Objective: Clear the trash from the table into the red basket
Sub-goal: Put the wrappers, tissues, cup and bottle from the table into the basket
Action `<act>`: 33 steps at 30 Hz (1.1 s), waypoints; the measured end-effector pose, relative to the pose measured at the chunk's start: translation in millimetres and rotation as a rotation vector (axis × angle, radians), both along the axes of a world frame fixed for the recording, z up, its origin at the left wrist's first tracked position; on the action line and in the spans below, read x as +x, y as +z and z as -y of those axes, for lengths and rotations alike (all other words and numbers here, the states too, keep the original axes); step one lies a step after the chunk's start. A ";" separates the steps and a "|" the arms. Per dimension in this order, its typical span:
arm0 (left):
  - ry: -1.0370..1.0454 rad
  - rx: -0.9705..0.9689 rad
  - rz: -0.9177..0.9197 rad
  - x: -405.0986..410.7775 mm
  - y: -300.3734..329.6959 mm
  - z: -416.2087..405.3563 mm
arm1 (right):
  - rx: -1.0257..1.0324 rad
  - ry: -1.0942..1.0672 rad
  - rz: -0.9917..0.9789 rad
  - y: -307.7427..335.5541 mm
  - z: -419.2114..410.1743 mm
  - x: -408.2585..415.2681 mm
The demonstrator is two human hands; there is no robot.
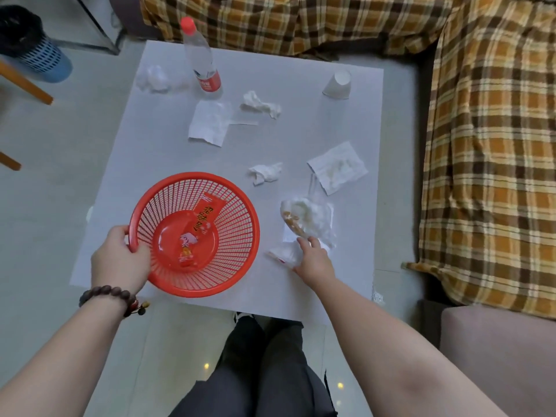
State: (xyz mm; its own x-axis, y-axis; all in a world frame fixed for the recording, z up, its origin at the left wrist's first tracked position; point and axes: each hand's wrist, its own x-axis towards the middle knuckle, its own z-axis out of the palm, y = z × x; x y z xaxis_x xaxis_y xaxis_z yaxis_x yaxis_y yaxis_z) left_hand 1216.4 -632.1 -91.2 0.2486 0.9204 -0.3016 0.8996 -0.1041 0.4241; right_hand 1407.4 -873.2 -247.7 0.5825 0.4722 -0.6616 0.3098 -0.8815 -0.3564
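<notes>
I see the red basket (240, 233) sitting on the white table (301, 281) at about 7 o'clock of the tabletop. Its only contents are one red snack wrapper (197, 233), lying lengthwise across the solid bottom and up the slatted wall. My left hand (120, 260) grips the basket's rim at its 9 o'clock side, thumb over the edge and fingers curled beneath. A dark bead bracelet (108, 293) circles that wrist.

My right hand (314, 260) is at 5 o'clock on the table, fingers closing around a small clear wrapper (284, 253); the fingertips also touch a bigger wad of white plastic with brownish bits (304, 218) just above it.

Loose trash is spread over the rest of the table: a crumpled tissue (264, 173) near the centre, a flat napkin (337, 167) at 3 o'clock, another flat paper sheet (210, 121) and a twisted tissue (260, 105) toward 12 o'clock, and a crumpled wad (153, 78) at 11 o'clock. A clear bottle with a red cap (201, 55) stands at 12 o'clock; I cannot tell what it contains. A paper cup (338, 84) stands upside down at 1 o'clock.
</notes>
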 end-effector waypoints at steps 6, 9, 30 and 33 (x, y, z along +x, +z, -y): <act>0.060 0.038 0.023 4.1 -5.3 4.8 | 0.121 -0.104 -0.012 13.4 5.1 3.2; 0.076 0.033 0.050 10.7 -1.4 8.6 | 0.263 -0.256 0.024 45.7 5.2 9.7; -0.052 -0.125 0.250 61.3 14.5 24.0 | 0.466 0.038 0.092 107.0 -110.0 1.6; -0.017 -0.096 0.235 60.5 14.0 15.6 | 0.567 -0.112 0.115 106.9 -93.4 21.0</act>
